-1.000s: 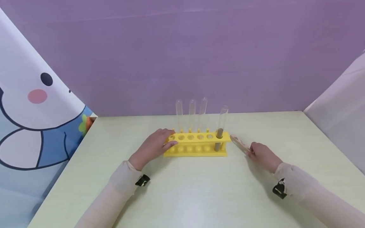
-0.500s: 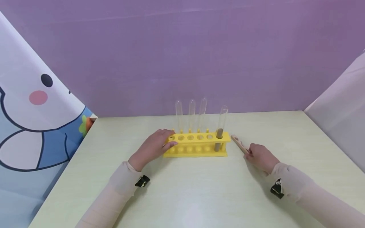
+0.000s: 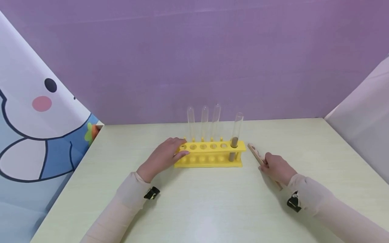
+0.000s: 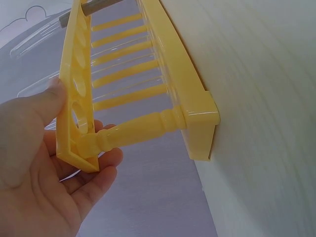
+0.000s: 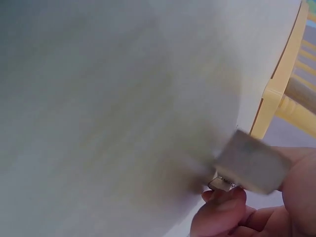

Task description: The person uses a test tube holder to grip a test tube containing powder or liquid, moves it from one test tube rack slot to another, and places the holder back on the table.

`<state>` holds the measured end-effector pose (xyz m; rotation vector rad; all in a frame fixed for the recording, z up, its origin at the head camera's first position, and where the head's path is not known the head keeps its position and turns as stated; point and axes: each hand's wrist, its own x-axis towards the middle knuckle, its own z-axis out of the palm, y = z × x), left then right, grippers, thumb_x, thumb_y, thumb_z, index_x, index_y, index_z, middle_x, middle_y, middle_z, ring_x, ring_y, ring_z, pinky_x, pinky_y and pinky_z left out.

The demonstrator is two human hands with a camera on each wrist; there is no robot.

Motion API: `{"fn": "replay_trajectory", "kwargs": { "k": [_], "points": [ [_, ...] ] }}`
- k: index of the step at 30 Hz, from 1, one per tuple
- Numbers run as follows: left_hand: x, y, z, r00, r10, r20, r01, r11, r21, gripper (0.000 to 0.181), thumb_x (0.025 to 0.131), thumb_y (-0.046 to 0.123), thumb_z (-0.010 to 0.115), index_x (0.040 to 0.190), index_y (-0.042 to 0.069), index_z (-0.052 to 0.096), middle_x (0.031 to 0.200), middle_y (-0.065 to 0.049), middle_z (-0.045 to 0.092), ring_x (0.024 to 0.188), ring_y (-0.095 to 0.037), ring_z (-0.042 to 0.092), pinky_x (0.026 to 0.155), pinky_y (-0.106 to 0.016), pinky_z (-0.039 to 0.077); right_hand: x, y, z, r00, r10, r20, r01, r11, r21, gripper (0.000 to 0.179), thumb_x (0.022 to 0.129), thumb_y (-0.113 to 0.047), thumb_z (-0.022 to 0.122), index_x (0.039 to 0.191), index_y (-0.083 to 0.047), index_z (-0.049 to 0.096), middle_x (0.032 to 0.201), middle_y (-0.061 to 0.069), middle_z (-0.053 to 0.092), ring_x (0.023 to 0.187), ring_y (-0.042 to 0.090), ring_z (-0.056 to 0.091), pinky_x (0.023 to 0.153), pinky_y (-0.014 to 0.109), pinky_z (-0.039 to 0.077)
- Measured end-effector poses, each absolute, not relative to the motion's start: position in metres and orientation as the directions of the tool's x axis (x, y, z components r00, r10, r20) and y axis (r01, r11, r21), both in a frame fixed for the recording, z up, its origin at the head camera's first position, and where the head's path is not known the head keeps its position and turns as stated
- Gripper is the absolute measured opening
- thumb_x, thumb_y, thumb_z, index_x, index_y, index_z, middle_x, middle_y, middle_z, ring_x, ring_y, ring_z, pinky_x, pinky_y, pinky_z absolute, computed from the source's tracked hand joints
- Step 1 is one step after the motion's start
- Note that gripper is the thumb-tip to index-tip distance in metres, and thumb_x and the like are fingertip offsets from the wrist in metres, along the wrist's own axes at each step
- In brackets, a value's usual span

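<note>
A yellow test tube rack (image 3: 209, 164) stands upright on the table. My left hand (image 3: 164, 156) grips its left end; in the left wrist view the thumb lies on the top plate (image 4: 66, 118) and the fingers curl behind it. The rack's rightmost hole holds an upright test tube (image 3: 238, 125) with grey matter in its lower part. Right of the rack, my right hand (image 3: 278, 168) pinches a wooden test tube holder (image 3: 254, 153), slanted with its far end near the rack. The right wrist view shows the holder's blurred wooden end (image 5: 254, 163) and a bit of metal wire.
Three clear test tubes (image 3: 205, 116) stand upside down on pegs along the rack's back. Behind the pale table (image 3: 206, 202) hangs a purple cloth (image 3: 194, 67). A cartoon-printed cloth (image 3: 36, 128) borders the left, a whitish one (image 3: 364, 118) the right.
My right hand has shifted slightly left and toward me, and the test tube holder has turned a little, so its near end now shows below the hand. The left hand and rack stay put.
</note>
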<state>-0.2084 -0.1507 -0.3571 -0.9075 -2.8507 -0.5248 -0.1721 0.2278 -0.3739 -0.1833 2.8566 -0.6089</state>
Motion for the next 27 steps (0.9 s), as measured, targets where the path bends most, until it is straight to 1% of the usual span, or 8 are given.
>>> {"fn": "replay_trajectory", "kwargs": {
  "k": [10,13,18,21,23,25,27],
  "points": [
    [-0.209,-0.152,-0.358,-0.818,0.542,0.194,0.575,0.761,0.301,0.047,0.093,0.031,0.060,0.129,0.001,0.053,0.123,-0.014,0.060,0.114,-0.031,0.054,0.098,-0.043,0.044,-0.175,0.229,-0.380,-0.966,-0.126,-0.225,-0.023,0.909,-0.415,0.021,0.091,-0.016,0.061,0.093,0.000,0.048,0.073,0.007,0.052,0.060,0.017,0.047,0.051,0.027,0.042],
    [-0.209,-0.151,-0.357,-0.819,0.540,0.195,0.574,0.761,0.302,0.047,0.093,0.031,0.059,0.129,0.001,0.053,0.123,-0.014,0.060,0.114,-0.030,0.054,0.098,-0.043,0.044,-0.176,0.231,-0.379,-0.964,-0.140,-0.226,-0.031,0.904,-0.427,0.023,0.091,-0.017,0.061,0.095,0.000,0.047,0.073,0.008,0.052,0.061,0.018,0.047,0.051,0.028,0.042],
    [-0.209,-0.151,-0.357,-0.820,0.539,0.194,0.572,0.760,0.307,0.047,0.094,0.031,0.059,0.129,0.001,0.053,0.124,-0.014,0.059,0.115,-0.030,0.053,0.099,-0.043,0.043,-0.176,0.234,-0.377,-0.959,-0.122,-0.256,0.000,0.902,-0.432,0.034,0.092,-0.030,0.059,0.100,0.001,0.047,0.073,0.007,0.052,0.062,0.018,0.047,0.052,0.028,0.042],
    [-0.209,-0.151,-0.357,-0.820,0.539,0.190,0.571,0.757,0.316,0.047,0.093,0.031,0.059,0.129,0.001,0.053,0.125,-0.014,0.059,0.116,-0.031,0.053,0.100,-0.044,0.043,-0.175,0.238,-0.374,-0.960,-0.117,-0.255,0.003,0.904,-0.429,0.043,0.093,-0.039,0.055,0.104,0.002,0.048,0.071,0.006,0.051,0.062,0.018,0.047,0.054,0.028,0.040],
    [-0.210,-0.151,-0.357,-0.821,0.541,0.184,0.570,0.757,0.319,0.048,0.094,0.032,0.059,0.130,0.001,0.052,0.127,-0.014,0.058,0.118,-0.031,0.052,0.101,-0.044,0.041,-0.174,0.240,-0.370,-0.967,-0.131,-0.218,-0.024,0.901,-0.434,0.046,0.094,-0.042,0.053,0.104,0.003,0.049,0.071,0.006,0.052,0.062,0.018,0.047,0.054,0.028,0.040],
    [-0.210,-0.151,-0.357,-0.823,0.541,0.173,0.567,0.759,0.321,0.050,0.095,0.033,0.057,0.132,0.001,0.050,0.129,-0.015,0.056,0.121,-0.032,0.050,0.103,-0.045,0.040,-0.174,0.243,-0.366,-0.976,-0.160,-0.147,-0.080,0.894,-0.440,0.041,0.095,-0.039,0.053,0.100,0.001,0.052,0.070,0.005,0.052,0.061,0.018,0.046,0.052,0.029,0.039],
    [-0.210,-0.152,-0.357,-0.829,0.536,0.159,0.557,0.763,0.329,0.052,0.095,0.034,0.056,0.134,0.001,0.048,0.132,-0.016,0.054,0.124,-0.033,0.048,0.104,-0.046,0.038,-0.174,0.246,-0.361,-0.980,-0.189,-0.056,-0.145,0.883,-0.446,0.031,0.094,-0.033,0.056,0.093,-0.002,0.056,0.069,0.003,0.053,0.060,0.016,0.046,0.052,0.028,0.039]
  ]
}}
